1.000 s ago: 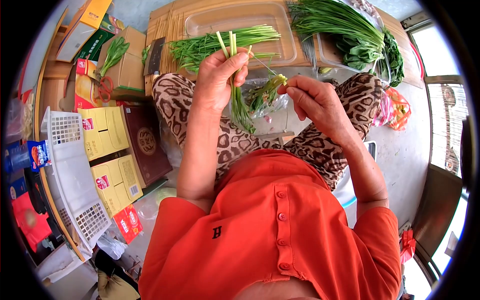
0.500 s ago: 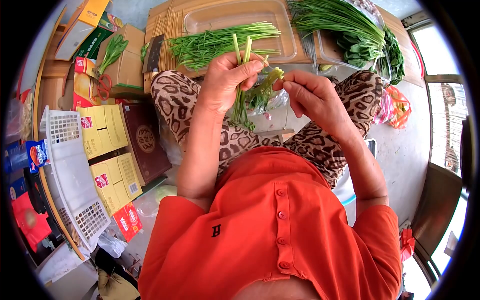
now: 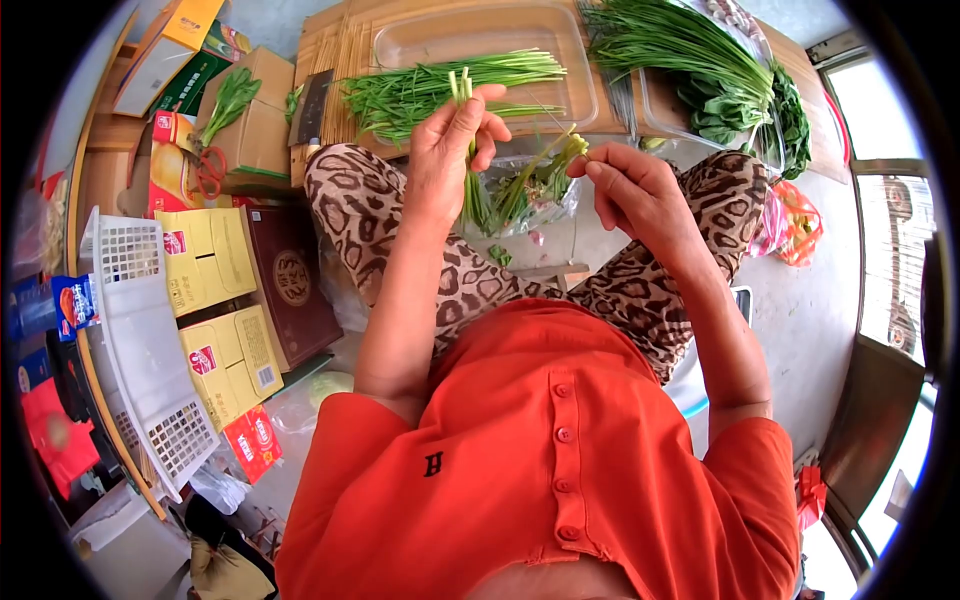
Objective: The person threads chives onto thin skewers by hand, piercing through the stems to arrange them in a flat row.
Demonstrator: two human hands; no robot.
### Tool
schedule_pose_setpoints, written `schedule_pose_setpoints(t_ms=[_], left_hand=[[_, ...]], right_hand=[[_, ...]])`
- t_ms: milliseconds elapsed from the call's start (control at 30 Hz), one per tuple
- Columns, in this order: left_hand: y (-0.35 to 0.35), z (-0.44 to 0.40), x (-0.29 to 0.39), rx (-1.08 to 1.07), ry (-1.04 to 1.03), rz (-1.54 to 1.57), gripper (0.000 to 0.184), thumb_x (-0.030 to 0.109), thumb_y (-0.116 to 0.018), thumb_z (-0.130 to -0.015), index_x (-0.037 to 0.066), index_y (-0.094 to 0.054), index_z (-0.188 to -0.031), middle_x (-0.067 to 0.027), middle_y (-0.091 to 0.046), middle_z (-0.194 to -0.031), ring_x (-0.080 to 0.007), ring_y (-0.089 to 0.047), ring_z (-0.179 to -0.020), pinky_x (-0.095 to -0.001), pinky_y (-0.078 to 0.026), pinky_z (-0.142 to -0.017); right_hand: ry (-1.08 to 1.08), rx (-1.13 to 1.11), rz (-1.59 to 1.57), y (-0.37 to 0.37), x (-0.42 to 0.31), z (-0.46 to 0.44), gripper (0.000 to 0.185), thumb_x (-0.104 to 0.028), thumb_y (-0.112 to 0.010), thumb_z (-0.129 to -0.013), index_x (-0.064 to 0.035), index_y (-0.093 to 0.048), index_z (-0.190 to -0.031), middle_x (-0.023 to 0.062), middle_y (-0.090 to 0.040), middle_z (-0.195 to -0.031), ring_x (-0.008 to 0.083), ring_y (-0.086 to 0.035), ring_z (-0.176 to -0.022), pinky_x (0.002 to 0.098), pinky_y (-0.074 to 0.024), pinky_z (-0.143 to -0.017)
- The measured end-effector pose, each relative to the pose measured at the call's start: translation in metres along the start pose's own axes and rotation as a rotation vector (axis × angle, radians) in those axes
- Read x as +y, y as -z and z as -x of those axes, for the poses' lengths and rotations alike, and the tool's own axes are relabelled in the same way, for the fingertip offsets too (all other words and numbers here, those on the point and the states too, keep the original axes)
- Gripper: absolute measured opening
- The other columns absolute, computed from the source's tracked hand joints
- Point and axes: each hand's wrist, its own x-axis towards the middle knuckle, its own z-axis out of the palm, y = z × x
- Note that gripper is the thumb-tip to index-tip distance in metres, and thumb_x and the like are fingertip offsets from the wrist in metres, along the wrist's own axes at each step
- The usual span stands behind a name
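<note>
My left hand [image 3: 450,150] pinches several thin green stalks [image 3: 478,205], their pale ends poking up above the fingers and their leaves hanging below. To its right my right hand [image 3: 635,190] has thumb and index finger close together at a yellowish-green leafy piece [image 3: 572,150]; whether the fingertips grip it is hard to make out. Below and between the hands lies a clear plastic bag [image 3: 555,205] with leafy scraps. Beyond my left hand, a pile of green stalks [image 3: 450,90] lies across a clear plastic tray [image 3: 590,85].
Thin skewers [image 3: 352,50] and a dark blade [image 3: 314,105] lie on the wooden board. Large leafy greens [image 3: 690,60] are at the right. Red scissors [image 3: 211,172], boxes [image 3: 210,260] and a white basket [image 3: 150,340] stand left. An orange bag [image 3: 800,225] is on the floor.
My left hand has shifted slightly left, its fingers looser round the stalks. My right hand has moved a little right and down. A small leaf now lies apart below the stalks.
</note>
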Motion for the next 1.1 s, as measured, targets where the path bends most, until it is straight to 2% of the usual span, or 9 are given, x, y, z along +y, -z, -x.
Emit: schedule_pose_setpoints(t_ms=[67,133,200,333,500,800,1100], left_hand=[[-0.004,0.001,0.000,0.006,-0.018,0.024,0.032,0.031,-0.052,-0.095,0.001,-0.059,-0.106,-0.0039,-0.061,-0.078,-0.0084,-0.045,-0.057,-0.0209,-0.033,-0.051],[-0.007,0.001,0.000,0.011,-0.034,0.049,0.028,0.030,-0.053,-0.095,0.003,-0.058,-0.102,-0.0046,-0.062,-0.079,-0.0086,-0.045,-0.056,-0.0209,-0.033,-0.051],[-0.008,0.002,0.000,0.019,-0.032,0.067,0.021,0.027,-0.056,-0.094,0.006,-0.055,-0.093,-0.0055,-0.062,-0.082,-0.0100,-0.047,-0.057,-0.0219,-0.035,-0.051],[-0.009,0.002,-0.001,0.034,-0.041,0.105,0.019,0.024,-0.060,-0.091,0.006,-0.058,-0.095,-0.0044,-0.060,-0.084,-0.0110,-0.049,-0.059,-0.0229,-0.037,-0.052],[-0.005,0.003,0.003,0.037,0.046,0.326,0.017,0.018,-0.064,-0.088,0.004,-0.061,-0.098,-0.0015,-0.056,-0.080,-0.0107,-0.050,-0.060,-0.0233,-0.038,-0.052],[-0.013,0.004,0.006,0.043,-0.058,0.114,0.018,0.015,-0.062,-0.089,0.001,-0.062,-0.100,-0.0025,-0.057,-0.079,-0.0116,-0.053,-0.059,-0.0246,-0.040,-0.049],[-0.013,0.003,0.004,0.044,-0.022,0.157,0.021,0.017,-0.062,-0.090,0.000,-0.062,-0.101,-0.0030,-0.058,-0.081,-0.0120,-0.052,-0.056,-0.0251,-0.041,-0.048]], right_hand=[[-0.009,-0.001,-0.003,0.000,0.000,0.001,0.020,-0.015,-0.048,-0.096,-0.0002,-0.061,-0.096,-0.0035,-0.046,-0.056,0.0041,-0.042,-0.050,0.0198,-0.0323,-0.047],[0.076,-0.009,0.002,-0.003,0.005,-0.002,0.020,-0.016,-0.049,-0.096,-0.0004,-0.062,-0.096,-0.0031,-0.047,-0.056,0.0041,-0.042,-0.050,0.0201,-0.0324,-0.047],[0.077,-0.013,0.023,-0.006,0.003,-0.002,0.020,-0.016,-0.049,-0.096,-0.0004,-0.062,-0.096,-0.0029,-0.047,-0.055,0.0041,-0.043,-0.050,0.0204,-0.0326,-0.047],[0.068,-0.025,0.058,-0.007,0.003,-0.001,0.021,-0.017,-0.050,-0.096,0.0001,-0.062,-0.095,-0.0024,-0.048,-0.054,0.0042,-0.043,-0.049,0.0215,-0.0333,-0.047],[0.080,-0.012,0.090,-0.007,0.001,0.000,0.021,-0.016,-0.050,-0.096,-0.0001,-0.062,-0.095,-0.0023,-0.048,-0.053,0.0047,-0.043,-0.049,0.0220,-0.0336,-0.047],[0.080,-0.002,0.095,-0.007,-0.003,0.004,0.021,-0.016,-0.049,-0.096,-0.0002,-0.062,-0.095,-0.0015,-0.048,-0.054,0.0050,-0.043,-0.049,0.0222,-0.0339,-0.047],[0.087,-0.012,0.095,-0.005,0.000,0.003,0.021,-0.015,-0.048,-0.096,0.0002,-0.062,-0.096,-0.0014,-0.048,-0.054,0.0051,-0.043,-0.049,0.0221,-0.0343,-0.047]])
